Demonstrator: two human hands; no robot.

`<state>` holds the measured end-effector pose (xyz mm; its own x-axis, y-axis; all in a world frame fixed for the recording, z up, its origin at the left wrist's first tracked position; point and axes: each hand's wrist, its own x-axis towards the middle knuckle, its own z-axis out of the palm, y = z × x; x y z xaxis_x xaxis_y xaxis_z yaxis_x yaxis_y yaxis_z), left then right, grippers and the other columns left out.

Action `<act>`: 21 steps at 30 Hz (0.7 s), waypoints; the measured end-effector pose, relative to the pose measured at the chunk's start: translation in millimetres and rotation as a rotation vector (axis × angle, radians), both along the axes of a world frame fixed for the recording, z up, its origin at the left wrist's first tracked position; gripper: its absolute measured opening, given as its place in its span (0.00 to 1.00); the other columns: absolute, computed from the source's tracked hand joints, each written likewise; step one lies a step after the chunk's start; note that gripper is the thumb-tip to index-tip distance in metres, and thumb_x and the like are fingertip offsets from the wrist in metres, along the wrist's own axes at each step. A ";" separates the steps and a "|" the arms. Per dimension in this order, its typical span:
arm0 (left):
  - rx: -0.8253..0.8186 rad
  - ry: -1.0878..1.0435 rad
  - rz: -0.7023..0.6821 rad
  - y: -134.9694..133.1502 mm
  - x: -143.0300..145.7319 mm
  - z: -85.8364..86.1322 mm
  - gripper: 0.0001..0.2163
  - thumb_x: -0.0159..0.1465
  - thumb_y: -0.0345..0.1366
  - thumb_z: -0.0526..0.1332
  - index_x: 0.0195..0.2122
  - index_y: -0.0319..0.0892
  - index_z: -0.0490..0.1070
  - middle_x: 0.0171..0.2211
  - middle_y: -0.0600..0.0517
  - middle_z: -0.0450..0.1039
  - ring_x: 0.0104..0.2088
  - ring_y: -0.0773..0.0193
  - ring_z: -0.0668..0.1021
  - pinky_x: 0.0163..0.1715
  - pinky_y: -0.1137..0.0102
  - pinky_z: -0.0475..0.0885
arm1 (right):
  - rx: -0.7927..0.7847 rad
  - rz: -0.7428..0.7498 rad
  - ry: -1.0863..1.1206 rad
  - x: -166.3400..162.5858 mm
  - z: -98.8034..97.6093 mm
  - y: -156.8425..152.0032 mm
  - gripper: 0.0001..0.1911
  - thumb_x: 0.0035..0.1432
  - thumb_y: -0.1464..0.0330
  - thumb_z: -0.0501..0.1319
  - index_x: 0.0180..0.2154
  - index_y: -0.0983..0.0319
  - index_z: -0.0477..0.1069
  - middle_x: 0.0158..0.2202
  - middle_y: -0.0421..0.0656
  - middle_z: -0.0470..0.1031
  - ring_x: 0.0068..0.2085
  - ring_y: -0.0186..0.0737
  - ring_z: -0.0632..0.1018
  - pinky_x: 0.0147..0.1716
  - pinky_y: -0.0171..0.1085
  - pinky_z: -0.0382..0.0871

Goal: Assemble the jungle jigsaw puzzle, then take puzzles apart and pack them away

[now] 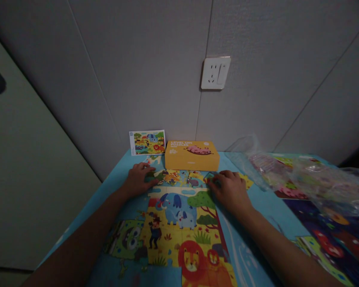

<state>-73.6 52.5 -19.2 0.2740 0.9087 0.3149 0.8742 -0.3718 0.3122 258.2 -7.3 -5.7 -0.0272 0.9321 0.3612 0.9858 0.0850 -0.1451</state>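
A partly joined jigsaw puzzle (179,231) lies on the table, showing elephants, lions, a tree and a figure in a hat. Beyond its top edge is a row of loose puzzle pieces (172,176). At the left end of that row rests my left hand (139,181), thumb and fingers apart around a dark green piece, touching its edge. My right hand (231,191) is at the other end, fingers bent and closed on a greenish puzzle piece (210,175). A yellow piece (245,180) lies just past its knuckles.
Against the wall stand a yellow puzzle box (192,156) and a picture card (148,142) of the same animal scene. Crumpled clear plastic bags (323,183) and a dark printed puzzle (326,235) lie at right. The tablecloth (107,183) is blue with cartoon figures. A socket (215,73) is on the wall.
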 end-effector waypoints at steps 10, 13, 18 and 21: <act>-0.086 0.080 -0.123 3.3 -15.6 8.8 0.21 0.56 0.50 0.63 0.47 0.45 0.71 0.51 0.44 0.69 0.53 0.48 0.70 0.53 0.55 0.64 | -0.043 0.241 0.105 -19.3 -5.1 -8.0 0.09 0.60 0.65 0.59 0.39 0.60 0.77 0.44 0.50 0.73 0.47 0.52 0.70 0.47 0.49 0.63; -0.048 0.057 -0.096 1.7 -8.2 6.5 0.21 0.59 0.49 0.61 0.50 0.44 0.69 0.52 0.43 0.69 0.53 0.49 0.69 0.52 0.55 0.63 | -0.055 0.277 0.116 -19.8 -5.0 -6.6 0.12 0.61 0.64 0.59 0.44 0.59 0.77 0.46 0.50 0.73 0.49 0.52 0.70 0.49 0.49 0.63; 0.029 0.018 -0.109 -3.4 23.4 0.2 0.26 0.59 0.50 0.62 0.56 0.44 0.66 0.55 0.44 0.70 0.57 0.48 0.67 0.57 0.53 0.59 | -0.091 0.539 0.040 -28.1 -1.5 -8.0 0.22 0.65 0.55 0.55 0.58 0.51 0.67 0.63 0.47 0.62 0.62 0.56 0.61 0.56 0.55 0.57; -0.016 0.001 -0.098 -3.1 33.4 -1.5 0.19 0.60 0.46 0.62 0.51 0.45 0.71 0.51 0.47 0.73 0.55 0.50 0.70 0.56 0.55 0.60 | -0.143 0.576 0.002 -32.8 -1.2 -7.7 0.24 0.66 0.51 0.52 0.58 0.51 0.68 0.65 0.46 0.62 0.65 0.57 0.57 0.57 0.58 0.55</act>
<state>-40.2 49.3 -20.7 0.3624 0.8822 0.3006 0.8340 -0.4510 0.3181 225.4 -15.0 -6.8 -0.5430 0.8067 0.2333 0.7861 0.5860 -0.1966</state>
